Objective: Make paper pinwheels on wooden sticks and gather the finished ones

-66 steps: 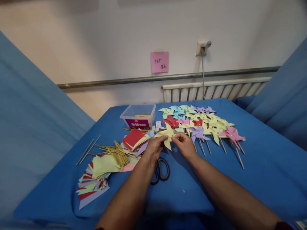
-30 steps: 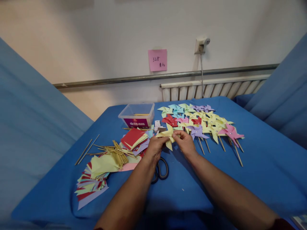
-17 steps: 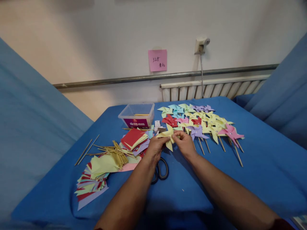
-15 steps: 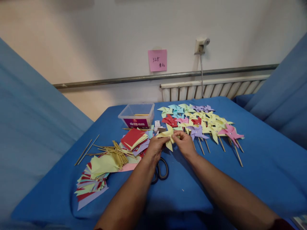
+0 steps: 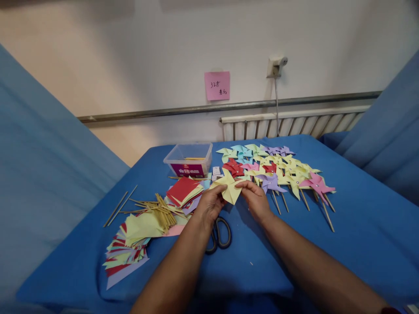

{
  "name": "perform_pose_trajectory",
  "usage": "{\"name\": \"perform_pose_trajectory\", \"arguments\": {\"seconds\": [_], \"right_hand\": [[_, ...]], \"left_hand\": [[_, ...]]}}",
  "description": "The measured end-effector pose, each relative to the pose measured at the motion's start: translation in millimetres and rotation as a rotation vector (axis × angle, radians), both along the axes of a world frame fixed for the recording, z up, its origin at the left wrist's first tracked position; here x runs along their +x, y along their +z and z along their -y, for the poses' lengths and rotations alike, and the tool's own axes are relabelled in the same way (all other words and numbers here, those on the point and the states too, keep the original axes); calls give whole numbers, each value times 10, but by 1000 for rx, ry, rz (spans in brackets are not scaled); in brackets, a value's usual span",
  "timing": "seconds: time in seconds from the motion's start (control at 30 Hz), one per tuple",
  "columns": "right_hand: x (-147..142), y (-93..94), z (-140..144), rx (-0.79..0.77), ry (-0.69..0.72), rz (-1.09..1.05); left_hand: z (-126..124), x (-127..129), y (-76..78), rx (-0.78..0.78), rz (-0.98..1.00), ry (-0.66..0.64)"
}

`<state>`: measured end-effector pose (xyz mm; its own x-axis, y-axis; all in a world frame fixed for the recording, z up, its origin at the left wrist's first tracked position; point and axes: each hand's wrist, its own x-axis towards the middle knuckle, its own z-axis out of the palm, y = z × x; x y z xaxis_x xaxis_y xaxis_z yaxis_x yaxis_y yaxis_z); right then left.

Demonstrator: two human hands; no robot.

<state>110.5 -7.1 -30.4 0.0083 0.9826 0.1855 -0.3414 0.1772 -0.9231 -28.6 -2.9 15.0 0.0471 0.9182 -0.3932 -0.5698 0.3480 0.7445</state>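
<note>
A yellow paper pinwheel (image 5: 231,188) is held above the blue table (image 5: 360,235) between both hands. My left hand (image 5: 209,204) pinches its left side. My right hand (image 5: 255,198) grips its right edge with thumb and fingers. Finished pinwheels on sticks (image 5: 281,172) in yellow, purple, red, pink and light blue lie spread just beyond my right hand. Black-handled scissors (image 5: 218,233) lie on the cloth under my left wrist, partly hidden.
A stack of red and coloured paper squares (image 5: 183,191) and a bundle of wooden sticks (image 5: 157,208) lie left of my hands. More cut paper (image 5: 126,253) is piled near the left front. A clear plastic box (image 5: 189,158) stands behind. Blue partitions flank both sides.
The yellow pinwheel has turned slightly in my hands and sits flatter and a little lower. The view has tilted a bit. Nothing else on the table has moved.
</note>
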Motion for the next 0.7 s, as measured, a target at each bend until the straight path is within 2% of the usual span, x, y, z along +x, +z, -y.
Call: {"name": "perform_pose_trajectory", "arguments": {"seconds": [0.1, 0.2, 0.3, 0.47, 0.7], "right_hand": [[-11, 28, 9, 80, 54, 21], [-11, 49, 15, 144, 29, 147], [-6, 44, 12, 129, -5, 239], [-21, -5, -11, 85, -83, 261], [-62, 73, 36, 54, -193, 316]], "left_hand": [[-22, -33, 11, -20, 20, 5], [-11, -36, 49, -33, 27, 5], [15, -15, 58, -5, 3, 7], [28, 30, -28, 76, -44, -39], [43, 54, -44, 46, -53, -28]]}}
